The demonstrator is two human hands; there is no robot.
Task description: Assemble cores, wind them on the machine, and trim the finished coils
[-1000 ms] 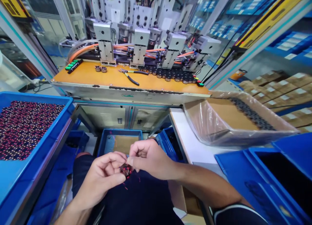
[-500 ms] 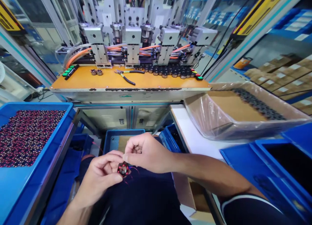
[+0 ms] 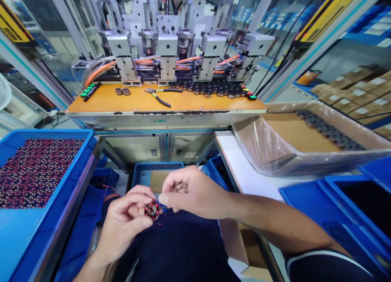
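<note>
The coil (image 3: 152, 209) is a small dark ring wound with red wire, loose red strands trailing. The left hand (image 3: 126, 223) pinches it over the lap; the right hand (image 3: 186, 190) fingertips close on its edge.

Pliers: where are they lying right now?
In the head view the pliers lie midway along the orange benchtop, right of two small metal rings and left of the row of black parts.
</note>
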